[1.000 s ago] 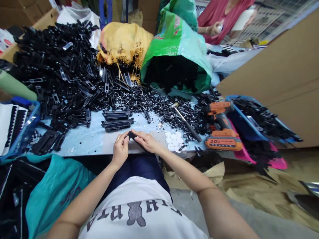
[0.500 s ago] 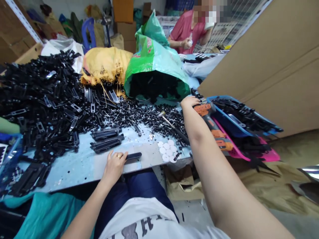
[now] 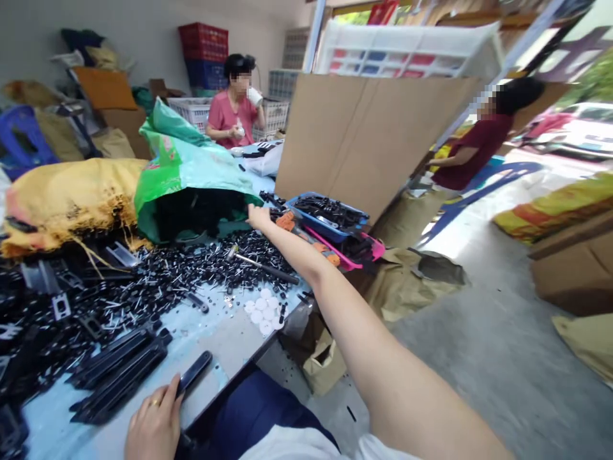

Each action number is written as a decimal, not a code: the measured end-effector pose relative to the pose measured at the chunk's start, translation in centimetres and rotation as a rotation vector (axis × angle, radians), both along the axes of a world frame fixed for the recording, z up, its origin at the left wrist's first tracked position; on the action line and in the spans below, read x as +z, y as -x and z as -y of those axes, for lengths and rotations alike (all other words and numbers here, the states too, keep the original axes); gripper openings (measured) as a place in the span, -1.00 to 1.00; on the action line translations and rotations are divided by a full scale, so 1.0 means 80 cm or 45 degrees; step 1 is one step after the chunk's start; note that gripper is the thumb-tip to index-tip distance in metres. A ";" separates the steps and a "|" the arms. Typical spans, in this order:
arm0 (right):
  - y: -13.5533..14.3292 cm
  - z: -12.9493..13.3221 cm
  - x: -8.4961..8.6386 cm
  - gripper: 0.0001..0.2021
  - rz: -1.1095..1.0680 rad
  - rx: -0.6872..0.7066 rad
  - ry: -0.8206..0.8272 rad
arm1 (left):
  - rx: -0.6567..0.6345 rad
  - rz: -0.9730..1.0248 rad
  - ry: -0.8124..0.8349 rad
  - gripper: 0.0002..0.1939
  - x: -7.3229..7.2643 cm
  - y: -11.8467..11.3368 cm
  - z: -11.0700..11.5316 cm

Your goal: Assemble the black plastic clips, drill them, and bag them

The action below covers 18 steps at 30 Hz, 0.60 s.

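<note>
My left hand [image 3: 156, 418], with a ring on one finger, is closed on the near end of a long black plastic part [image 3: 197, 370] at the table's front edge. Beside it lie several similar long black parts [image 3: 119, 377]. Stretched far forward, my right hand [image 3: 259, 218] is at the right corner of the green sack's [image 3: 191, 172] open mouth. Its fingers are bent, and what they grip, if anything, is too small to make out. Loose small black parts with metal pins [image 3: 191, 268] spread below the sack. A hammer [image 3: 263, 265] and white discs [image 3: 264, 312] lie nearer.
Orange-and-grey power tools [image 3: 311, 239] lie beside my right forearm. Blue [image 3: 330, 233] and pink [image 3: 376, 252] baskets stand at the table's right, before a cardboard sheet [image 3: 354, 134]. A yellow sack [image 3: 71, 198] lies left. One person [image 3: 234, 121] sits opposite, another [image 3: 479, 150] at right.
My view has swung right, so the table things appear farther left and the second person shows. My left hand still holds the black part. My right fingers look more bent by the sack.
</note>
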State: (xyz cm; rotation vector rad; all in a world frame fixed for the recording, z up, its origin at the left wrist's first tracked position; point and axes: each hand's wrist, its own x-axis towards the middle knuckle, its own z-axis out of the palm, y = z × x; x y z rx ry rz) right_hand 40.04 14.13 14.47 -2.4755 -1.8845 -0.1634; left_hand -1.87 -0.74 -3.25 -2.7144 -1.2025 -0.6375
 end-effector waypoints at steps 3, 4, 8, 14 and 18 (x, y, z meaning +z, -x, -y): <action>0.040 -0.004 -0.013 -0.53 0.104 0.201 -0.046 | -0.011 -0.013 0.002 -0.60 -0.004 0.001 -0.004; 0.054 -0.005 -0.020 -0.52 0.161 0.347 -0.038 | -0.009 -0.014 0.012 -0.59 -0.004 0.001 -0.004; 0.095 -0.001 -0.047 -0.62 0.351 0.679 0.079 | 0.016 -0.026 0.062 -0.56 -0.003 0.003 -0.002; 0.130 0.038 -0.038 -0.84 0.361 0.669 0.039 | 0.043 -0.012 0.072 -0.49 0.004 0.012 0.000; 0.170 0.093 -0.029 -0.73 0.250 0.857 0.155 | 0.015 -0.001 0.118 -0.43 0.014 -0.006 -0.009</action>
